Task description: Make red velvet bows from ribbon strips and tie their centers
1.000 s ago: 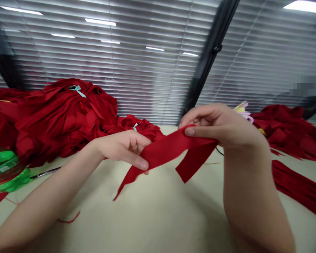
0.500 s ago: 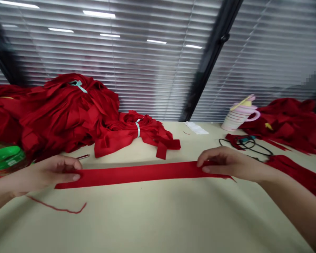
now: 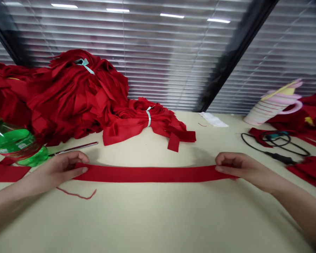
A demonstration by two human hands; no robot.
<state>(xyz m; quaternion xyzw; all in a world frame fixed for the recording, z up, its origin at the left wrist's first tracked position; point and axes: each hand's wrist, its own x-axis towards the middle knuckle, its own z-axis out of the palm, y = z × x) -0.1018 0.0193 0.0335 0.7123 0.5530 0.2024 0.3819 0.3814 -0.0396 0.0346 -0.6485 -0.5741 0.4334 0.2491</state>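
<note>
A long red fabric strip (image 3: 150,174) stretches crosswise between my two hands, just over the pale table (image 3: 158,218). My left hand (image 3: 64,168) pinches its left end between thumb and fingers. At the other end, my right hand (image 3: 233,165) grips the strip the same way, and a small tip pokes out beneath the fingers. A loose red thread (image 3: 79,194) lies on the table beside my left hand. Behind that hand rests a slim pen-like tool (image 3: 76,148).
Tied bundles of red strips (image 3: 76,95) heap up at the back left, with a smaller bundle (image 3: 139,119) beside them. A green bottle (image 3: 15,140) stands left. On the right are a pink-handled cup (image 3: 268,107), a black cable (image 3: 255,144), more red fabric (image 3: 310,172) and white paper (image 3: 214,119).
The view has shifted, so the background things sit further right and higher. The strip has become more level, and both hands still hold its ends.
</note>
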